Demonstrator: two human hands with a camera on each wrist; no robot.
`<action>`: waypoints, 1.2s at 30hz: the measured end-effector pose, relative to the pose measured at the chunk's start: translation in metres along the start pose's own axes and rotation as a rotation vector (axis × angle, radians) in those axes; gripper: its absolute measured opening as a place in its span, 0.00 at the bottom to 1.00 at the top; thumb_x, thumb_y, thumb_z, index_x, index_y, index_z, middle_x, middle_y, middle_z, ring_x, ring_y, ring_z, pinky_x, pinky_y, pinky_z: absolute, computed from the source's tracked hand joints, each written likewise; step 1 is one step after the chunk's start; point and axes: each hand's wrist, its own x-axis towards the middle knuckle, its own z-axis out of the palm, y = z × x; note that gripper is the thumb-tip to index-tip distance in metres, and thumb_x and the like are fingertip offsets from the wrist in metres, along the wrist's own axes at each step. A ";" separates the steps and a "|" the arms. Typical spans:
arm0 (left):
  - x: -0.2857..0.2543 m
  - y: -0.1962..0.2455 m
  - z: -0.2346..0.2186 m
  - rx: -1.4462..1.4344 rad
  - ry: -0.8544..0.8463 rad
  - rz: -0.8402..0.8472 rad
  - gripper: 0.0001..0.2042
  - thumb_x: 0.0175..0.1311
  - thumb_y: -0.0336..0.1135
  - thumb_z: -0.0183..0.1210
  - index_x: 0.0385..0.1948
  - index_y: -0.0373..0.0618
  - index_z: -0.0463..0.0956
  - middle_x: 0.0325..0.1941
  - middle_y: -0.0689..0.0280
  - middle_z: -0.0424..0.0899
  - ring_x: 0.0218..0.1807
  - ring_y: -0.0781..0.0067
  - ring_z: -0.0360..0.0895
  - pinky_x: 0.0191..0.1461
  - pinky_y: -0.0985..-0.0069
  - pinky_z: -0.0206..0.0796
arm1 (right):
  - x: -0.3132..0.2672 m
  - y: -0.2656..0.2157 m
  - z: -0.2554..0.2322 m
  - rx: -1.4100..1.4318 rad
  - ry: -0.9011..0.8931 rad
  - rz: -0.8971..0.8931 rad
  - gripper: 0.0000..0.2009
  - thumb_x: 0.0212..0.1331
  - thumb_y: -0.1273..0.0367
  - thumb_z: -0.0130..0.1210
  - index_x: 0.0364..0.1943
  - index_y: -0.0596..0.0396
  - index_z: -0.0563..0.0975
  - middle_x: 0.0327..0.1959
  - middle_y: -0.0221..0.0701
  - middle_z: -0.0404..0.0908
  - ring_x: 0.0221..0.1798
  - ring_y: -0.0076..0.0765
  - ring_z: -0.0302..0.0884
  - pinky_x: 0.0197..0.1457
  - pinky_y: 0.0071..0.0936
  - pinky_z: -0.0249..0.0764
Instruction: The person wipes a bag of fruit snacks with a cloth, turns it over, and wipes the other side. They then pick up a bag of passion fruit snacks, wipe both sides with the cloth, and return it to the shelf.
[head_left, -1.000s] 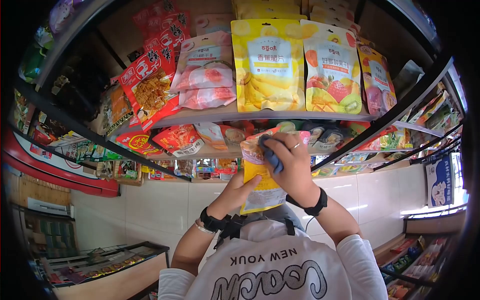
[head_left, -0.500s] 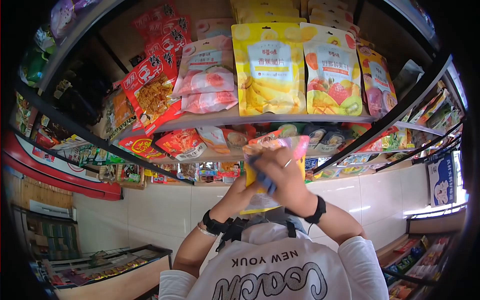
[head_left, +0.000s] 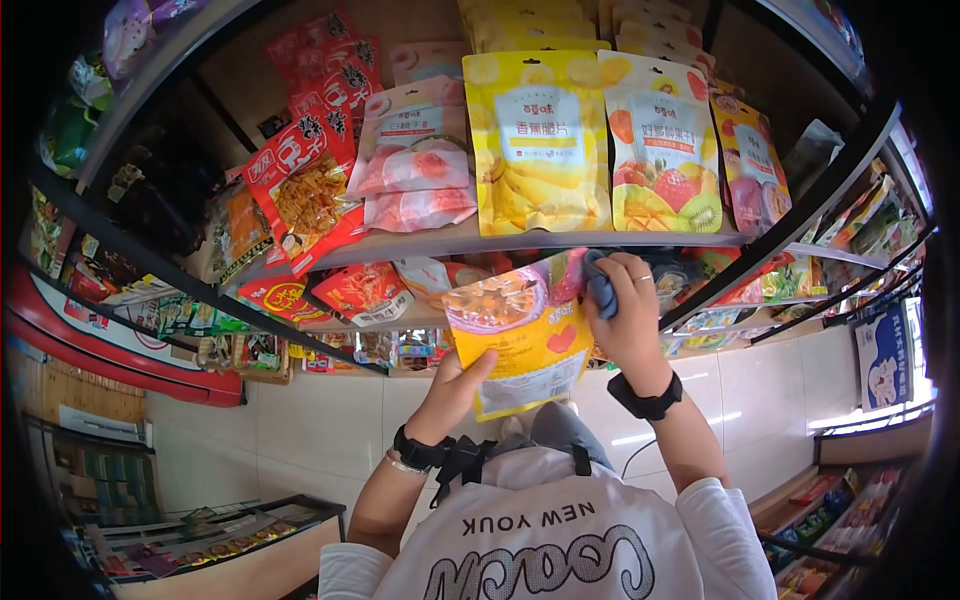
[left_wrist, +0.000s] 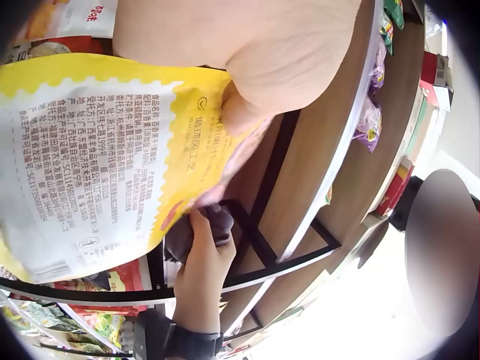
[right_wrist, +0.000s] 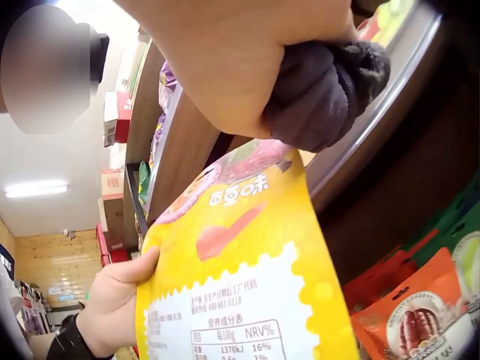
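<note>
A yellow dried-fruit pouch (head_left: 520, 345), its printed label side facing up, is tilted in front of the shelf. My left hand (head_left: 450, 398) grips its left edge, thumb on the printed face and the other fingers hidden behind. In my right hand (head_left: 634, 320) is a bunched blue-grey cloth (head_left: 602, 284), held at the pouch's upper right corner. From the right wrist, the cloth (right_wrist: 319, 94) looks dark and lies right at the pouch's top edge. White label text fills much of the pouch (left_wrist: 90, 165) in the left wrist view.
Ahead is a shelf (head_left: 420, 240) bearing a yellow banana chip pouch (head_left: 540, 150), a mixed fruit pouch (head_left: 662, 150), pink pouches (head_left: 415, 150) and red snack bags (head_left: 310, 190). A black shelf post (head_left: 790, 210) slants at the right. More snacks sit on lower shelves.
The right hand with the cloth has moved from across the pouch's middle to its upper right corner. The pouch has shifted slightly left and tilted, uncovering more of its face.
</note>
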 end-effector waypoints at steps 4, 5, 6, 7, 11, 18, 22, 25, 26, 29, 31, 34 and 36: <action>0.000 0.005 -0.003 -0.076 0.117 0.046 0.19 0.71 0.39 0.52 0.57 0.36 0.69 0.57 0.65 0.76 0.57 0.77 0.71 0.62 0.75 0.60 | 0.004 0.005 -0.009 0.106 -0.009 0.067 0.15 0.47 0.74 0.61 0.42 0.59 0.75 0.41 0.42 0.74 0.44 0.54 0.73 0.49 0.40 0.71; 0.001 0.003 -0.004 -0.093 0.144 0.047 0.19 0.71 0.39 0.52 0.57 0.36 0.69 0.57 0.65 0.76 0.57 0.77 0.71 0.62 0.75 0.60 | 0.004 0.006 -0.010 0.180 -0.040 0.101 0.14 0.50 0.71 0.61 0.42 0.59 0.75 0.41 0.43 0.75 0.43 0.54 0.74 0.49 0.39 0.71; 0.001 0.003 -0.005 -0.111 0.172 0.047 0.19 0.70 0.39 0.53 0.57 0.36 0.69 0.57 0.65 0.76 0.57 0.76 0.71 0.62 0.75 0.59 | 0.003 0.006 -0.011 0.254 -0.072 0.134 0.14 0.53 0.69 0.61 0.42 0.60 0.75 0.40 0.43 0.76 0.43 0.54 0.74 0.49 0.39 0.71; 0.002 0.003 -0.007 -0.143 0.177 0.027 0.19 0.70 0.39 0.53 0.57 0.36 0.68 0.57 0.65 0.76 0.58 0.76 0.71 0.63 0.75 0.59 | 0.002 0.007 -0.010 0.307 -0.100 0.115 0.15 0.55 0.65 0.60 0.42 0.61 0.76 0.39 0.43 0.76 0.42 0.53 0.75 0.48 0.38 0.71; 0.004 0.007 -0.014 -0.218 0.184 -0.004 0.20 0.70 0.39 0.54 0.57 0.36 0.68 0.57 0.64 0.76 0.58 0.75 0.71 0.63 0.74 0.59 | -0.006 0.016 -0.002 0.563 -0.201 0.055 0.20 0.60 0.55 0.56 0.42 0.62 0.76 0.38 0.43 0.77 0.42 0.49 0.76 0.48 0.35 0.71; 0.010 -0.001 -0.020 -0.277 0.138 -0.029 0.21 0.69 0.38 0.54 0.60 0.38 0.65 0.59 0.64 0.74 0.60 0.73 0.70 0.65 0.72 0.59 | -0.011 0.002 0.005 0.631 -0.267 0.143 0.11 0.54 0.71 0.64 0.38 0.62 0.76 0.35 0.38 0.80 0.39 0.39 0.78 0.46 0.28 0.71; 0.010 -0.026 -0.029 -0.362 -0.027 -0.125 0.21 0.65 0.33 0.58 0.59 0.40 0.66 0.59 0.66 0.74 0.60 0.75 0.70 0.64 0.72 0.60 | -0.007 0.002 0.004 0.641 -0.169 0.119 0.09 0.55 0.74 0.62 0.37 0.62 0.76 0.34 0.37 0.79 0.38 0.37 0.77 0.44 0.28 0.71; 0.010 -0.030 -0.026 -0.146 -0.133 -0.126 0.23 0.62 0.29 0.60 0.59 0.40 0.67 0.58 0.66 0.75 0.59 0.75 0.71 0.63 0.72 0.62 | -0.008 0.009 0.009 0.586 -0.135 0.169 0.09 0.55 0.74 0.63 0.36 0.62 0.76 0.34 0.36 0.79 0.38 0.35 0.77 0.44 0.27 0.71; 0.012 -0.027 -0.026 -0.114 -0.153 -0.151 0.24 0.61 0.28 0.61 0.60 0.40 0.66 0.59 0.66 0.75 0.59 0.74 0.71 0.62 0.72 0.62 | -0.009 0.012 0.011 0.595 -0.130 0.190 0.09 0.55 0.74 0.63 0.36 0.62 0.76 0.34 0.36 0.79 0.38 0.34 0.76 0.44 0.27 0.71; 0.014 -0.028 -0.024 -0.093 -0.157 -0.143 0.25 0.60 0.26 0.62 0.60 0.40 0.66 0.58 0.66 0.75 0.58 0.74 0.72 0.61 0.72 0.64 | -0.010 0.014 0.014 0.611 -0.111 0.240 0.08 0.55 0.74 0.63 0.36 0.62 0.76 0.33 0.36 0.79 0.37 0.33 0.76 0.43 0.26 0.70; 0.013 -0.029 -0.023 -0.116 -0.140 -0.131 0.25 0.59 0.26 0.62 0.60 0.40 0.66 0.58 0.66 0.76 0.57 0.73 0.73 0.60 0.73 0.65 | -0.009 0.012 0.014 0.604 -0.085 0.261 0.08 0.55 0.74 0.62 0.36 0.62 0.75 0.33 0.35 0.78 0.37 0.32 0.75 0.43 0.26 0.70; 0.012 -0.027 -0.021 -0.163 -0.110 -0.146 0.25 0.59 0.26 0.62 0.59 0.41 0.66 0.57 0.66 0.76 0.57 0.73 0.73 0.60 0.73 0.65 | -0.012 0.014 0.018 0.580 -0.060 0.298 0.09 0.53 0.75 0.64 0.35 0.62 0.75 0.32 0.35 0.78 0.37 0.32 0.75 0.43 0.26 0.70; 0.011 -0.026 -0.019 -0.186 -0.081 -0.158 0.25 0.59 0.26 0.62 0.60 0.41 0.66 0.57 0.66 0.76 0.57 0.73 0.73 0.60 0.73 0.65 | -0.008 0.009 0.014 0.458 -0.019 0.204 0.11 0.50 0.75 0.65 0.35 0.62 0.75 0.33 0.36 0.77 0.37 0.32 0.75 0.43 0.26 0.70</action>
